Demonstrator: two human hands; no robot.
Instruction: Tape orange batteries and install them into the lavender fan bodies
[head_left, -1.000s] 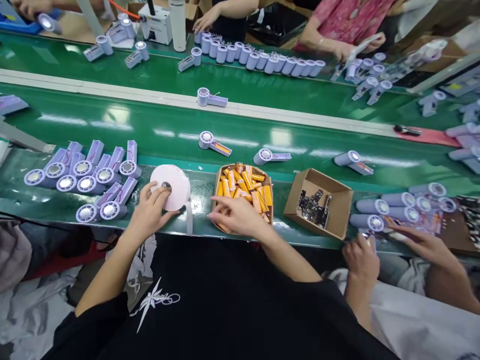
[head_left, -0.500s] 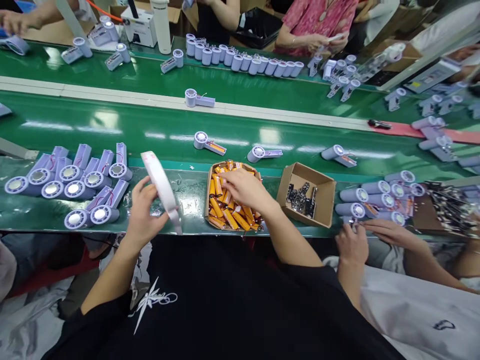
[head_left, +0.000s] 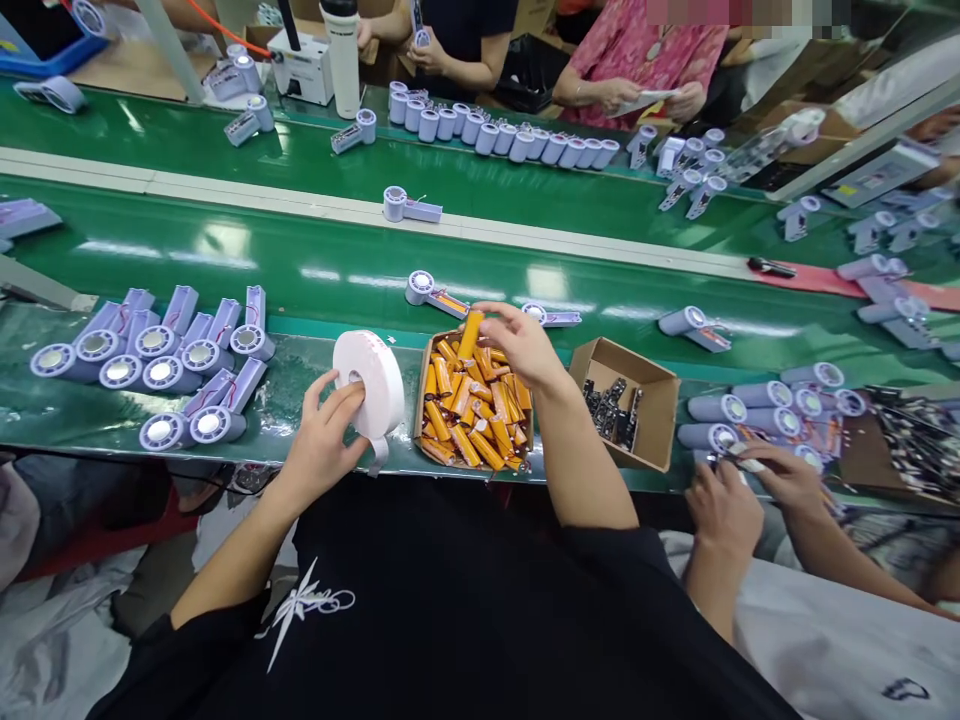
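Note:
A white roll of tape (head_left: 379, 385) is held upright in my left hand (head_left: 328, 428), with fingers at its core and a loose end hanging at the bottom. My right hand (head_left: 525, 345) pinches an orange cylindrical battery (head_left: 470, 336) just above a cardboard box (head_left: 418, 440) full of similar orange batteries (head_left: 472, 410). Beyond that box lies a lavender handheld fan body (head_left: 421, 287) with an orange battery in its open handle. Another fan body (head_left: 551, 317) is partly hidden behind my right hand.
A cardboard box (head_left: 660, 425) of black circuit boards (head_left: 615, 405) stands on the right. Several fan bodies (head_left: 161, 370) lie grouped at left. A co-worker's hands (head_left: 724, 500) work at right, beside more fan bodies (head_left: 772, 395). The green conveyor (head_left: 300, 240) runs across behind, with people opposite.
My right hand has lifted a battery out of the pile. My left hand has moved right and turned the tape roll so its flat side shows. The co-worker's hands at right have shifted slightly.

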